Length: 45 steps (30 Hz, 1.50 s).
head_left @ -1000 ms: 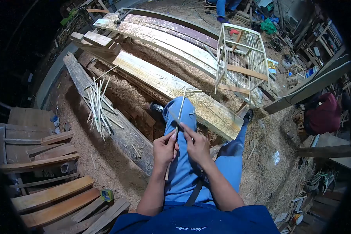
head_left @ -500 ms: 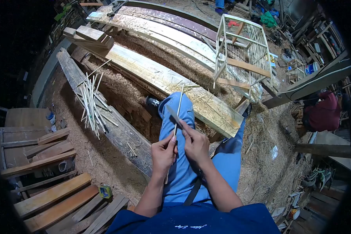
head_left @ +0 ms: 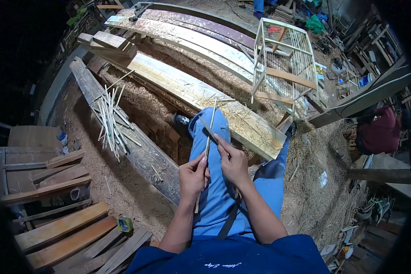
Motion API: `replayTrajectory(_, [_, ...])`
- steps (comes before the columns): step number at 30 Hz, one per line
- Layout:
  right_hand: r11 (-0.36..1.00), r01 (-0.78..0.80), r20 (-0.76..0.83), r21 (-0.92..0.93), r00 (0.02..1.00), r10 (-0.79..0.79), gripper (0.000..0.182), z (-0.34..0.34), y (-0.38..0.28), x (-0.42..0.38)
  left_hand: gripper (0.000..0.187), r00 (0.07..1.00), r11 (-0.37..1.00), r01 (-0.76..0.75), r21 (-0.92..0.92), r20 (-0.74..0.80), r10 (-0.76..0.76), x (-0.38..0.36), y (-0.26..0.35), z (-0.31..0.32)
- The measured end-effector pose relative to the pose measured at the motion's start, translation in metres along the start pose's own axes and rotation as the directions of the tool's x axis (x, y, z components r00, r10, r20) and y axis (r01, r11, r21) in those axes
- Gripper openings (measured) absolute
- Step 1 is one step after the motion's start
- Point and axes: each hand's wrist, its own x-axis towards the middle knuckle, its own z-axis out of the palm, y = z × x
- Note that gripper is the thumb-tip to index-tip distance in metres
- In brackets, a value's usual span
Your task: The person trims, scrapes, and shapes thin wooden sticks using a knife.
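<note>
My left hand [head_left: 193,177] pinches a thin wooden stick [head_left: 211,119] that runs lengthwise above my jeans-covered thigh, its far end past the knee. In my right hand [head_left: 233,163] is a knife, its blade [head_left: 207,129] lying against the stick just beyond my fingers. The knife's handle is hidden inside the hand. A loose bundle of similar thin sticks [head_left: 109,119] rests on the weathered plank [head_left: 144,153] to the left.
A long pale board [head_left: 178,84] with shavings crosses beyond my knees. A slatted wooden cage [head_left: 285,59] stands at the back right. Stacked planks [head_left: 61,228] and a tape measure [head_left: 124,224] are at lower left. Another person [head_left: 380,131] crouches at right.
The knife has turned and its blade now looks narrower, more edge-on against the stick. My right hand has shifted slightly right and down. The whole view has moved a little.
</note>
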Motion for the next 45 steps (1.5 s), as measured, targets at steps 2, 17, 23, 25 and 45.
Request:
replayTrajectory(2, [0.991,0.126,-0.003,0.036,0.992,-0.125,0.035,0.001,0.006,-0.019,0.027,1.000,1.000,0.001,-0.030,0.030,0.000,0.001,0.000,0.000])
replayTrajectory(17, [0.991,0.112,0.016,-0.077,0.994,-0.111,0.038,0.007,-0.005,-0.008,0.029,1.000,0.998,-0.026,-0.055,0.005,0.026,0.009,-0.004,-0.002])
replayTrajectory(23, [0.988,0.097,-0.132,-0.119,0.985,-0.112,0.034,0.007,-0.001,0.030,0.028,1.000,0.999,0.005,-0.047,0.007,-0.005,-0.005,-0.007,-0.001])
replayTrajectory(25, [0.994,0.050,-0.112,-0.100,0.992,-0.061,0.034,0.007,-0.005,0.037,0.028,1.000,0.999,-0.005,-0.034,0.003,0.006,-0.004,-0.005,-0.002])
replayTrajectory(45, [0.984,0.147,0.029,-0.101,0.989,-0.145,0.036,0.006,-0.006,-0.010,0.030,1.000,0.999,0.031,-0.035,0.002,-0.031,0.004,-0.002,-0.005])
